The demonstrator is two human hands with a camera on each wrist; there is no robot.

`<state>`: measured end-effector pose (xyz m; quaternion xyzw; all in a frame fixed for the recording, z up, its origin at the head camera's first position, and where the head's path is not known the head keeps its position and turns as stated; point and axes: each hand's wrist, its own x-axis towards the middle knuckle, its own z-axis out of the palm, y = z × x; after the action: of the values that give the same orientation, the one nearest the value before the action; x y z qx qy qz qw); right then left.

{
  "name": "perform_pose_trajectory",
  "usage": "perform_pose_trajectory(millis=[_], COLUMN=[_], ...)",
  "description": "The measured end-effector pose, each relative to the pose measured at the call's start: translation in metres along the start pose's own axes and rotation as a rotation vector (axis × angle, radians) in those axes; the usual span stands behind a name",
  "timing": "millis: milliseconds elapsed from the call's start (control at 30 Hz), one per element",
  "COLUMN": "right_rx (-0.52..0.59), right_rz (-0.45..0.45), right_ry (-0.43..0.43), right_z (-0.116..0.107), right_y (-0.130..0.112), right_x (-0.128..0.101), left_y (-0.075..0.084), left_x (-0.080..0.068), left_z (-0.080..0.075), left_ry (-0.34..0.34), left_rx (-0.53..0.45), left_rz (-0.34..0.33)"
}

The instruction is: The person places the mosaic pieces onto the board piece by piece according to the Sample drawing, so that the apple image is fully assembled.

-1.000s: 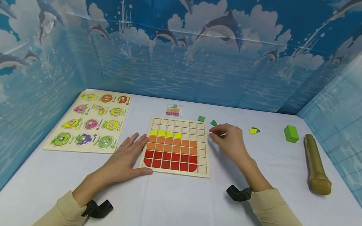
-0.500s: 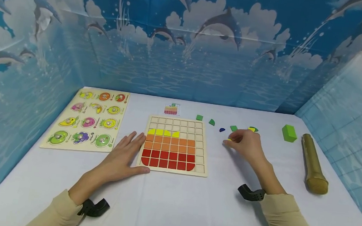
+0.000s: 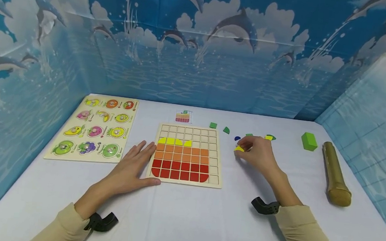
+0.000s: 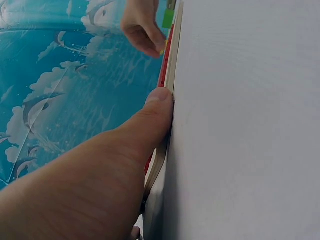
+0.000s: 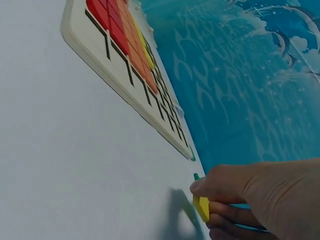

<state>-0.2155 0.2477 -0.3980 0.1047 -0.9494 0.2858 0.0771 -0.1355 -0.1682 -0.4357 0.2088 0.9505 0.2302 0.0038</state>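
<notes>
Head view shows our left hand (image 3: 130,172) spread flat, thumb against the grid board (image 3: 187,155); our right hand (image 3: 260,155) pinches a yellow tile (image 3: 239,149) just right of it. White table (image 3: 184,219), dolphin backdrop (image 3: 200,40); fruit puzzle (image 3: 97,127) labels unreadable.

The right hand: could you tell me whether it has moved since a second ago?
Yes. The right hand has shifted rightward, away from the grid board edge toward the loose green pieces, and now pinches a yellow piece.
</notes>
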Motion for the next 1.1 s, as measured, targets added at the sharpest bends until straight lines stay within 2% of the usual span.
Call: perform_pose_trajectory(millis=[300,467,633,800,1100], right_rx=[0.113,0.167,0.168,0.191,0.226], right_rz=[-0.138,-0.157,-0.167,-0.204,-0.238], right_ry=[-0.056,-0.119,-0.176,-0.189,-0.141], right_z=[0.024,0.037,0.052,0.064,0.076], right_y=[-0.023,-0.049,-0.068,-0.069,-0.064], right_x=[0.019,0.032,0.043,0.043,0.037], left_y=[-0.002,-0.002,-0.001,-0.001,-0.002], left_x=[-0.001,-0.001,0.0,0.001,0.001], left_z=[0.001,0.001,0.001,0.002,0.001], left_ry=[0.002,0.004,0.005,0.003,0.008], left_rx=[0.006,0.007,0.007,0.01,0.017], left_rz=[-0.002,0.004,0.003,0.003,0.002])
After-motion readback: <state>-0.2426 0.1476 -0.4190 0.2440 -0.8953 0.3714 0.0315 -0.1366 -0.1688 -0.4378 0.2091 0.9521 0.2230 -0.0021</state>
